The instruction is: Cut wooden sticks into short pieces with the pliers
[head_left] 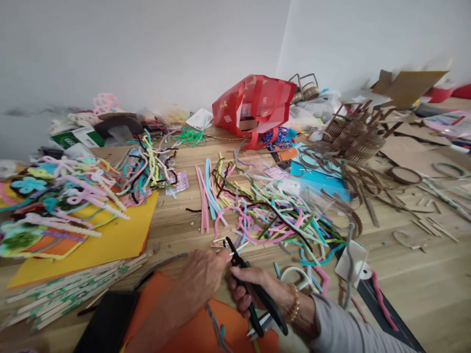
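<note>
My right hand [253,289] is wrapped round the handles of black-handled pliers [239,262], whose dark jaws point up and away from me. Close against those jaws, my left hand [206,272] is closed in a pinch on a thin pale stick [242,247]; its fingertips are partly hidden. Just beyond both hands lies a big loose heap of coloured pipe cleaners [265,215]. Under my hands is a sheet of orange paper [154,304], with scissors [296,277] partly hidden behind my right wrist.
Finished-looking pipe-cleaner shapes [73,196] lie on yellow paper [136,230] at left, above a bundle of patterned paper-wrapped sticks [73,289]. A black phone-like slab [106,321] is near me. A red bag [253,105] and small brown baskets [356,132] stand farther back.
</note>
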`<state>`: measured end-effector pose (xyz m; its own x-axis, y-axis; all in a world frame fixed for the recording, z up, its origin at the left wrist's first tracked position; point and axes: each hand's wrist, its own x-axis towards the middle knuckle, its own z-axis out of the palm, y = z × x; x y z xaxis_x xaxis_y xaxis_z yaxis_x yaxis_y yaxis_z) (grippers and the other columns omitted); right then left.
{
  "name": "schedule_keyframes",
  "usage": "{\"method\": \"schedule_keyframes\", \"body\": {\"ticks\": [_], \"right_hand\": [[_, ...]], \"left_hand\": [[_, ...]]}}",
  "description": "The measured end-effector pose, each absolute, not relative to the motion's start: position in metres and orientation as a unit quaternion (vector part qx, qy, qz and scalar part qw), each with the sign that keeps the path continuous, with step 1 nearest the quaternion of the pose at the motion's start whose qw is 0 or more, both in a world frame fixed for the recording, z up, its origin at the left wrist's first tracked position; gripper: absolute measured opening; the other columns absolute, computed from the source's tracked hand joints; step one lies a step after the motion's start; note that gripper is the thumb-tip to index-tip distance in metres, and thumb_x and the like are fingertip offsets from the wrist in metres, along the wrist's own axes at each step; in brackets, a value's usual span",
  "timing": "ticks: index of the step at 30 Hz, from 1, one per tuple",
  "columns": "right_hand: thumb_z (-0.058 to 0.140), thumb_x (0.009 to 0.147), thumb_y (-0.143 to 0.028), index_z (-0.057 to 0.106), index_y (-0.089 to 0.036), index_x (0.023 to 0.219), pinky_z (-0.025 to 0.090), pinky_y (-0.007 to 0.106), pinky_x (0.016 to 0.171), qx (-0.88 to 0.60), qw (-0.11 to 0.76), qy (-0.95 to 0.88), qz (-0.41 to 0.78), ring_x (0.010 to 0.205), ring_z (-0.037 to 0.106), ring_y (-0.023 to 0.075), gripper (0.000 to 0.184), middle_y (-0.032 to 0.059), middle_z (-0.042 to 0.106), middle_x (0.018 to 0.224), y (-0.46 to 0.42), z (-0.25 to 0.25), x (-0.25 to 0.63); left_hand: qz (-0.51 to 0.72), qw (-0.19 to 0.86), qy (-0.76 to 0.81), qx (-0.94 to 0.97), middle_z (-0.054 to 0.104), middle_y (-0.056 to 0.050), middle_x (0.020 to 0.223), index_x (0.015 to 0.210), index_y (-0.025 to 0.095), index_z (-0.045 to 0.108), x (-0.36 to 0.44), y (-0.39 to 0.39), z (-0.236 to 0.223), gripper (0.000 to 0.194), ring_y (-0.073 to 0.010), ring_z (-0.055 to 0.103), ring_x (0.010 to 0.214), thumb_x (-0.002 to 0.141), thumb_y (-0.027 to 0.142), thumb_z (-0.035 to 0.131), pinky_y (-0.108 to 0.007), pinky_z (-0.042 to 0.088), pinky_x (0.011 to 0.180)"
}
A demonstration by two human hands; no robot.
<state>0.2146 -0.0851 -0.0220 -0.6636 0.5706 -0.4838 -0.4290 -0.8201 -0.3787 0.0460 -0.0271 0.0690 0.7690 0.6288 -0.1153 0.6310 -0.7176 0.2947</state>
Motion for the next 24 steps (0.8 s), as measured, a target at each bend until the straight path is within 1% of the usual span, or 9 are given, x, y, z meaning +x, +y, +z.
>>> {"method": "schedule_keyframes", "body": {"ticks": [4,7,9,13,15,17,19,22,24], "right_hand": [[0.075,0.065,-0.058,0.049,-0.016,0.075,0.028,0.020,0.051,-0.317,0.271,-0.120,0.901,0.046,0.036,0.0032,0.050,-0.0088,0.037,0.059,-0.086,-0.017,0.214],[0.075,0.064,-0.058,0.049,-0.016,0.073,0.027,0.019,0.050,-0.314,0.267,-0.121,0.903,0.045,0.036,0.0028,0.051,-0.0091,0.037,0.058,-0.085,-0.016,0.213],[0.075,0.063,-0.059,0.048,-0.016,0.073,0.026,0.019,0.050,-0.316,0.266,-0.118,0.903,0.045,0.036,0.0026,0.052,-0.0092,0.037,0.058,-0.086,-0.015,0.213],[0.077,0.059,-0.059,0.048,-0.016,0.073,0.028,0.020,0.048,-0.331,0.278,-0.120,0.894,0.044,0.034,0.0026,0.054,-0.0093,0.037,0.058,-0.087,-0.013,0.212],[0.078,0.058,-0.059,0.049,-0.016,0.074,0.029,0.020,0.048,-0.338,0.284,-0.122,0.889,0.044,0.035,0.0028,0.054,-0.0091,0.038,0.058,-0.087,-0.012,0.212],[0.078,0.058,-0.058,0.049,-0.016,0.074,0.029,0.020,0.048,-0.343,0.279,-0.120,0.889,0.045,0.035,0.0028,0.054,-0.0089,0.039,0.057,-0.088,-0.013,0.211],[0.078,0.060,-0.057,0.049,-0.015,0.075,0.031,0.020,0.049,-0.342,0.279,-0.119,0.889,0.045,0.036,0.0030,0.053,-0.0086,0.039,0.058,-0.088,-0.015,0.211],[0.075,0.066,-0.055,0.051,-0.014,0.077,0.035,0.022,0.052,-0.315,0.294,-0.132,0.893,0.047,0.038,0.0040,0.049,-0.0075,0.041,0.060,-0.088,-0.017,0.210],[0.074,0.067,-0.053,0.053,-0.014,0.078,0.038,0.024,0.054,-0.300,0.301,-0.143,0.894,0.049,0.042,0.0055,0.046,-0.0063,0.043,0.062,-0.087,-0.017,0.210]], "left_hand": [[-0.034,0.112,0.292,0.949,0.068,-0.007,0.088,0.101,0.018,0.061,0.037,-0.021,0.058,0.038,-0.0210,0.062,0.079,0.087,0.006,0.028,-0.031,0.047,0.076],[-0.022,0.086,0.240,0.967,0.068,-0.008,0.098,0.111,0.017,0.059,0.032,-0.017,0.049,0.045,-0.0218,0.062,0.088,0.085,0.001,0.025,-0.034,0.047,0.081],[-0.010,0.083,0.230,0.970,0.067,-0.008,0.101,0.115,0.016,0.057,0.031,-0.016,0.048,0.045,-0.0226,0.062,0.092,0.086,0.001,0.026,-0.036,0.046,0.084],[-0.006,0.088,0.253,0.964,0.066,-0.007,0.099,0.112,0.017,0.057,0.031,-0.020,0.053,0.039,-0.0213,0.061,0.089,0.089,0.005,0.028,-0.034,0.046,0.083],[-0.015,0.068,0.244,0.967,0.067,-0.006,0.099,0.113,0.017,0.056,0.031,-0.020,0.052,0.039,-0.0202,0.061,0.088,0.089,0.004,0.028,-0.033,0.047,0.082],[-0.007,0.033,0.221,0.975,0.067,-0.006,0.101,0.117,0.017,0.054,0.029,-0.020,0.050,0.042,-0.0201,0.061,0.092,0.088,0.002,0.027,-0.034,0.046,0.085],[0.008,0.008,0.209,0.978,0.067,-0.006,0.101,0.119,0.016,0.052,0.027,-0.019,0.046,0.042,-0.0198,0.061,0.092,0.088,0.002,0.027,-0.034,0.047,0.086],[0.017,-0.013,0.210,0.977,0.066,-0.006,0.096,0.122,0.015,0.049,0.024,-0.023,0.043,0.040,-0.0191,0.062,0.087,0.089,0.004,0.029,-0.032,0.048,0.081],[0.020,-0.042,0.212,0.976,0.066,-0.007,0.097,0.128,0.013,0.045,0.023,-0.030,0.041,0.044,-0.0206,0.062,0.090,0.088,0.002,0.030,-0.034,0.047,0.083]]}}
